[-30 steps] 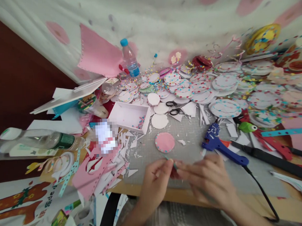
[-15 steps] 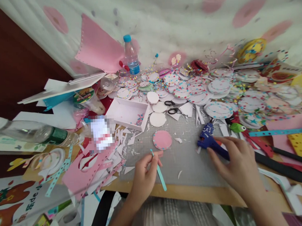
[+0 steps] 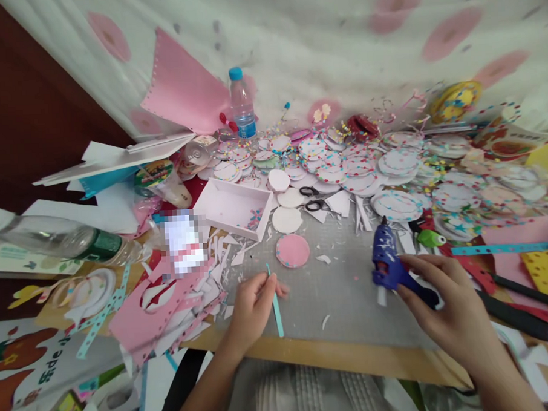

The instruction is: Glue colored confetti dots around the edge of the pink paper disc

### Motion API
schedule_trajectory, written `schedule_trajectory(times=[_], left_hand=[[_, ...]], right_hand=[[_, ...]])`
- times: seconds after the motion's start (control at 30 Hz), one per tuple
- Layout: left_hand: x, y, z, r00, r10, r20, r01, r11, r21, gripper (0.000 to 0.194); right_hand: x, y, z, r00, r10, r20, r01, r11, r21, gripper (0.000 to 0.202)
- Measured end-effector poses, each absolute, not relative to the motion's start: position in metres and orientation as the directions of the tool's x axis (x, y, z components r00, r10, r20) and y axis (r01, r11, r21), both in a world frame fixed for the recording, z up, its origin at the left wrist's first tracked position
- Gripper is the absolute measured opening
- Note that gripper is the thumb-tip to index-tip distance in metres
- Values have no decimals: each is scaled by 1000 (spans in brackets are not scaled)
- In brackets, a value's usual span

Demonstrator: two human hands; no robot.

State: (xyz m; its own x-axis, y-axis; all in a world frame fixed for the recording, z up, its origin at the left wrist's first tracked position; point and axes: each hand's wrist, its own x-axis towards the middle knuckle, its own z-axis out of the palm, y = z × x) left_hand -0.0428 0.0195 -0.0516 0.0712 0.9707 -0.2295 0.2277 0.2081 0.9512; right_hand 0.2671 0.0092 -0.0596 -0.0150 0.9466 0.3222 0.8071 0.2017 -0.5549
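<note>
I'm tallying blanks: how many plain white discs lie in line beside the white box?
3: the far disc at the back right corner of the box; the middle disc left of the scissors; the near disc just beyond the pink disc. Others may be hidden beneath.

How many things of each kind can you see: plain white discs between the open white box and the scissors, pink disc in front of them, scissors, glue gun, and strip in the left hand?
Plain white discs: 3
Pink disc: 1
Scissors: 1
Blue glue gun: 1
Turquoise strip in left hand: 1
Total: 7
</note>
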Motion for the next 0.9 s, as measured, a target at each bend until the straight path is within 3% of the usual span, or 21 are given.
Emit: schedule_trajectory(times=[0.1,0.17,0.23,0.3,0.4,0.63,0.9], left_hand=[[-37,14,-50,181,946,-269,213,229,950,40],[-30,13,-52,252,922,-295,204,248,947,44],[-23,12,-56,297,896,-330,200,280,939,45],[-17,13,-61,319,876,-363,195,314,929,45],[-13,14,-69,329,871,-364,198,313,929,45],[-14,12,-74,343,887,-311,231,241,943,44],[-17,12,-74,357,875,-327,257,245,935,45]], right_hand=[[271,-7,-48,99,986,138,550,61,-833,33],[268,-13,-45,148,984,-95,226,-128,-966,28],[257,-12,-46,91,952,-292,-76,-285,-955,30],[242,-6,-48,-21,925,-379,-195,-376,-906,32],[220,5,-55,-75,902,-426,-113,-432,-895,30],[207,6,-71,-20,851,-524,185,-512,-839,34],[204,4,-74,10,849,-528,142,-524,-840,33]])
